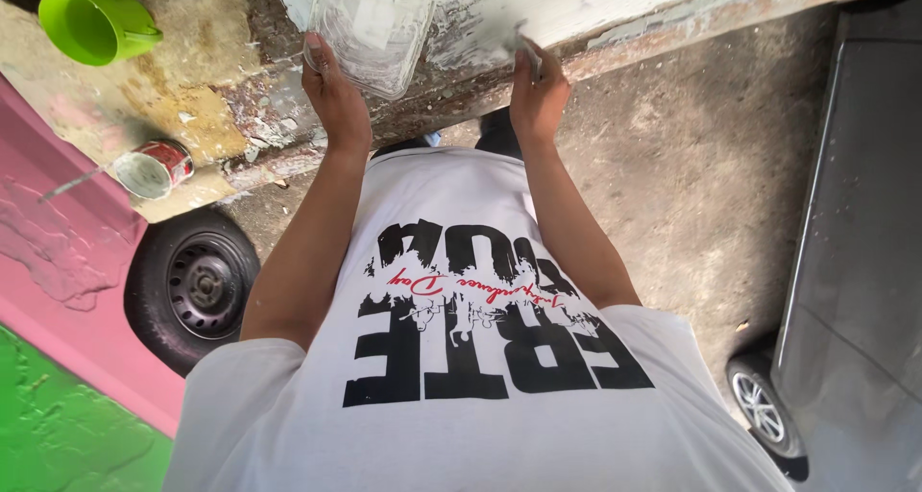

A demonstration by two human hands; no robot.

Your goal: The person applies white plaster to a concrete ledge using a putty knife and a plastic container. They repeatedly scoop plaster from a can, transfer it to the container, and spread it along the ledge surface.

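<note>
Gripping a clear tub, left hand; right hand clasps a scraper against the ledge edge.

Place: you're outdoors on a street-side painting job.
Ground: rough grey pavement.
Vehicles: dark parked car, black tyre.
Wall: peeling white-painted ledge.
Supplies: open red paint tin, lime-green plastic jug.

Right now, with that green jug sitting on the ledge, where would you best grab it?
By the handle. The green jug lies tipped, its open mouth facing the camera, and the handle sticks out on its side toward the left hand. Come from that side and wrap fingers round the loop; the smooth round body gives less purchase.
</note>
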